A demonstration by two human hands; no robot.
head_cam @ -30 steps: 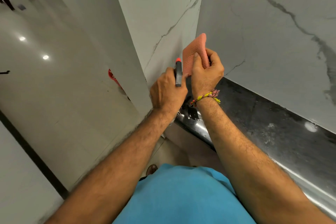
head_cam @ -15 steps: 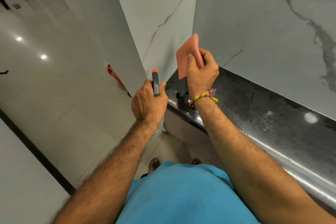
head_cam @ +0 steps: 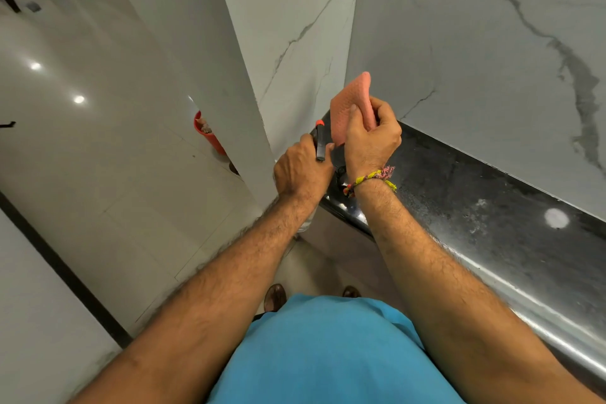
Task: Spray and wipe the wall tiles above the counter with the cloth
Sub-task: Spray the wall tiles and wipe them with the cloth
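The right hand (head_cam: 372, 138) pinches the pink cloth (head_cam: 351, 105) upright over the counter (head_cam: 485, 216) corner, near the wall tiles (head_cam: 475, 52). The left hand (head_cam: 301, 170) grips the spray bottle (head_cam: 320, 141); only its black, orange-tipped head shows, its body mostly hidden below the fist

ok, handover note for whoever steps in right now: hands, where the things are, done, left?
Left hand: grips the black spray bottle with the orange nozzle tip, raised at the counter's end.
Right hand: pinches the folded salmon-pink textured cloth, held up, off the wall.
White grey-veined marble wall tiles stand above the glossy black stone counter.
Done: both tools in hand; no wet patch visible on the tiles.
Left: spray, then wipe.
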